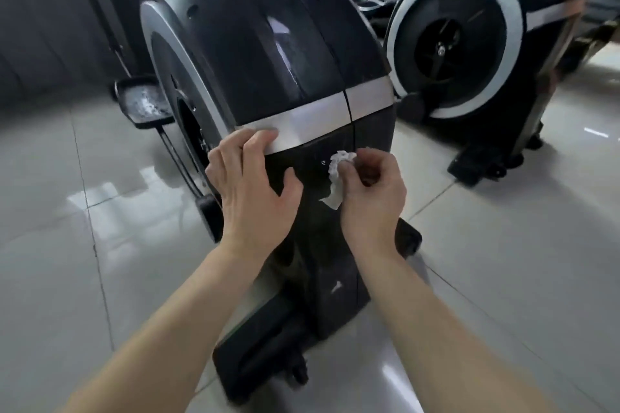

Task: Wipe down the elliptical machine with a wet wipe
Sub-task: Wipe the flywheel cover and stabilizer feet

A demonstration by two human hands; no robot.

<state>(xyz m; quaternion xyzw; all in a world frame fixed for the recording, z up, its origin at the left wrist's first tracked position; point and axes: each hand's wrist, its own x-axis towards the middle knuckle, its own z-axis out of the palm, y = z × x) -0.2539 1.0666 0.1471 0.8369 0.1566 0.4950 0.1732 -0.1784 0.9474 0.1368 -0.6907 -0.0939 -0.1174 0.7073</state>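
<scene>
- Pinching a crumpled white wet wipe (337, 171), the right hand (372, 191) presses it to the glossy black elliptical machine (261, 43), low on its front.
- Left hand (248, 184) lies flat beside it, fingers loose, on the silver band (312, 124).
- 1 similar black machine (469, 43) stands behind.

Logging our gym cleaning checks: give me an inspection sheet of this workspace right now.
Surface: glossy pale floor tiles.
Job's things: dark elliptical machine with silver band; crumpled white wet wipe against the machine below the band.
Clutter: nothing seen.
Grippers: left hand rests open on the machine, fingertips at the band; right hand pinches the wipe.
Cables: nothing seen.
Surroundings: second machine behind, right; pedal at left.
</scene>
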